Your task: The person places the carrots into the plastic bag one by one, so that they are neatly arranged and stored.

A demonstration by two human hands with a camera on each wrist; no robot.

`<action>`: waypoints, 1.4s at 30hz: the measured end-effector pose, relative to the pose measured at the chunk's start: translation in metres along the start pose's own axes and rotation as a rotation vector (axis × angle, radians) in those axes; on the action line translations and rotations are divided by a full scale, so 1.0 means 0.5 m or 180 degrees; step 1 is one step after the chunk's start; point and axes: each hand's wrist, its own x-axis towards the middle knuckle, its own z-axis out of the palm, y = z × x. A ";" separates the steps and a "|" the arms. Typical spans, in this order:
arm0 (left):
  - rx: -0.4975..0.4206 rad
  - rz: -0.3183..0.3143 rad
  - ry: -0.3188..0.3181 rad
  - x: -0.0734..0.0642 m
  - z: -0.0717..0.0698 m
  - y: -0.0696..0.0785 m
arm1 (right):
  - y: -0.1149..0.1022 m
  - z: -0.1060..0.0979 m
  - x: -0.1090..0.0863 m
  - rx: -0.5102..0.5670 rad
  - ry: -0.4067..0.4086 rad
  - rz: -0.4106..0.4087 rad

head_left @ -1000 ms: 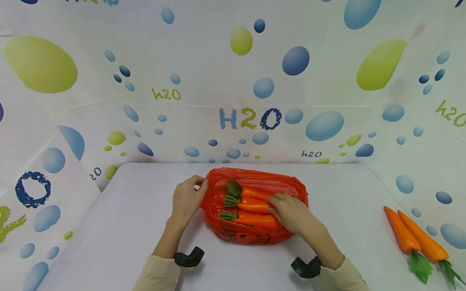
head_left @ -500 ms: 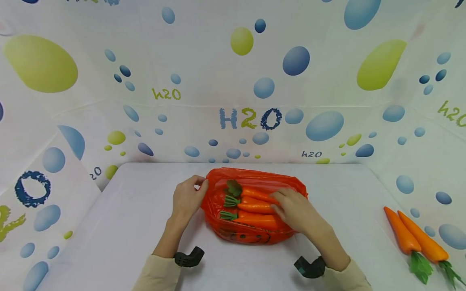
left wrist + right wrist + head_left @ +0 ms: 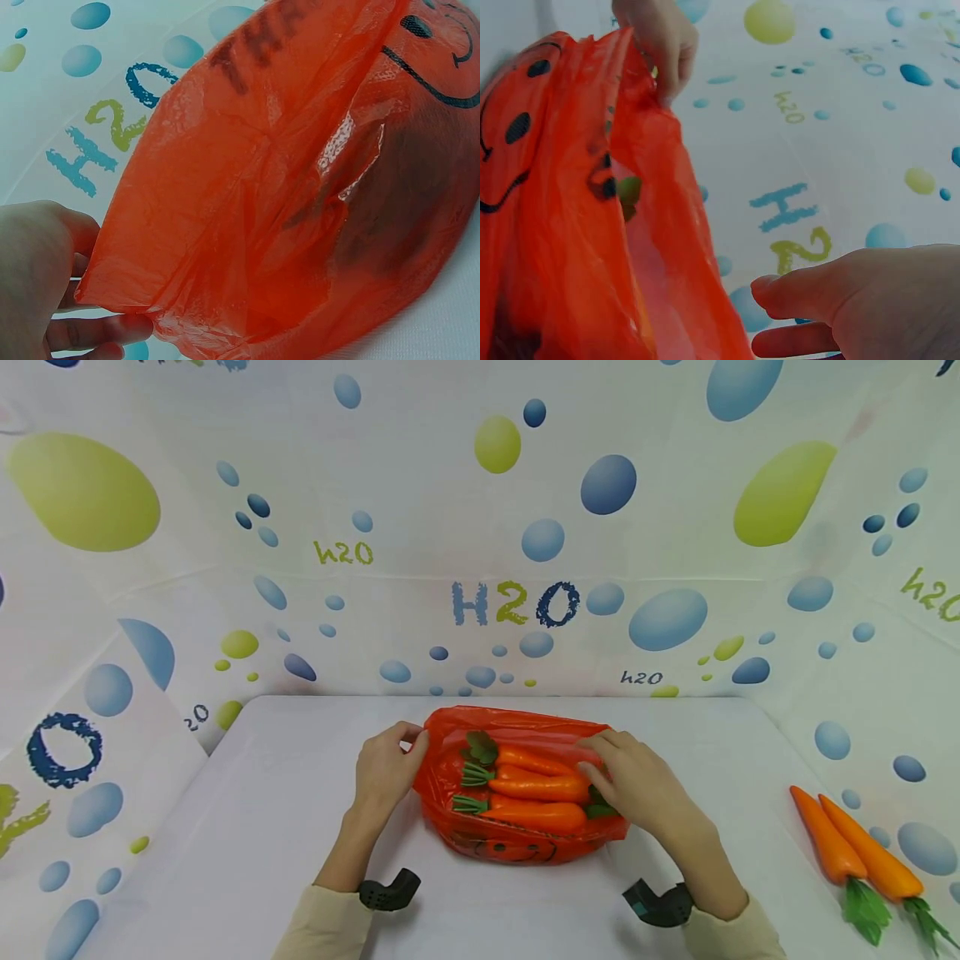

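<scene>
A red plastic bag (image 3: 517,850) with a printed smiley face lies on the table, its mouth spread wide. Inside are several orange carrots (image 3: 551,787) with green tops (image 3: 471,805), side by side. My left hand (image 3: 384,768) pinches the left corner of the bag's mouth; the left wrist view shows its thumb and fingers (image 3: 112,328) at the red film (image 3: 202,172). Over the bag's right end is my right hand (image 3: 641,777), thumb and fingers extended. In the right wrist view this hand (image 3: 885,300) is beside the bag's edge, with nothing between its fingers.
Two more carrots (image 3: 827,839) with leafy tops lie on the white table (image 3: 285,793) at the far right. Behind the table hangs a white cloth (image 3: 420,485) printed with blue and green drops. A dark camera mount sits at each wrist.
My right hand has drawn off the carrots toward the bag's right edge, uncovering their right ends and some green leaves. The left hand keeps its place at the bag's corner.
</scene>
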 end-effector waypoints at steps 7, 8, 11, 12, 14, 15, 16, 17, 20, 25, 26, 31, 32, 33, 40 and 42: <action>0.0023 0.0092 0.0126 0.000 -0.001 0.003 | 0.020 -0.019 -0.005 0.0046 -0.0012 0.0194; 0.0024 0.0102 0.0142 0.000 -0.002 0.004 | 0.023 -0.021 -0.005 0.0055 -0.0022 0.0221; 0.0020 0.0076 0.0129 0.000 -0.002 0.004 | 0.028 -0.026 -0.007 0.0071 -0.0034 0.0271; 0.0017 0.0064 0.0117 0.000 -0.002 0.004 | 0.030 -0.027 -0.007 0.0083 -0.0029 0.0276; 0.0020 0.0038 0.0092 0.000 -0.002 0.003 | 0.032 -0.029 -0.008 0.0095 -0.0014 0.0279; 0.0021 0.0029 0.0084 0.000 -0.002 0.002 | 0.033 -0.030 -0.009 0.0097 -0.0003 0.0275; 0.0020 0.0021 0.0078 0.000 -0.001 0.002 | 0.033 -0.031 -0.009 0.0102 0.0010 0.0272; 0.0022 0.0018 0.0076 0.000 -0.001 0.001 | 0.034 -0.031 -0.010 0.0106 0.0023 0.0268; 0.0024 0.0031 0.0089 0.000 0.000 0.001 | 0.036 -0.032 -0.011 0.0107 0.0049 0.0268; 0.0027 0.0053 0.0090 0.001 0.001 0.002 | 0.039 -0.034 -0.013 0.0096 0.0065 0.0297; 0.0026 0.0055 0.0085 0.001 0.001 0.002 | 0.039 -0.035 -0.013 0.0096 0.0067 0.0304; 0.0016 0.0037 0.0064 0.001 0.000 0.003 | 0.038 -0.037 -0.013 0.0102 0.0071 0.0327; 0.0013 0.0029 0.0059 0.001 0.000 0.004 | 0.037 -0.038 -0.014 0.0104 0.0068 0.0330; 0.0011 0.0020 0.0054 0.001 -0.001 0.004 | 0.037 -0.038 -0.014 0.0107 0.0065 0.0334; 0.0024 0.0008 0.0048 0.000 -0.002 0.006 | 0.038 -0.039 -0.014 0.0122 0.0056 0.0347; 0.0028 0.0013 0.0053 0.000 -0.002 0.006 | 0.039 -0.040 -0.014 0.0131 0.0056 0.0349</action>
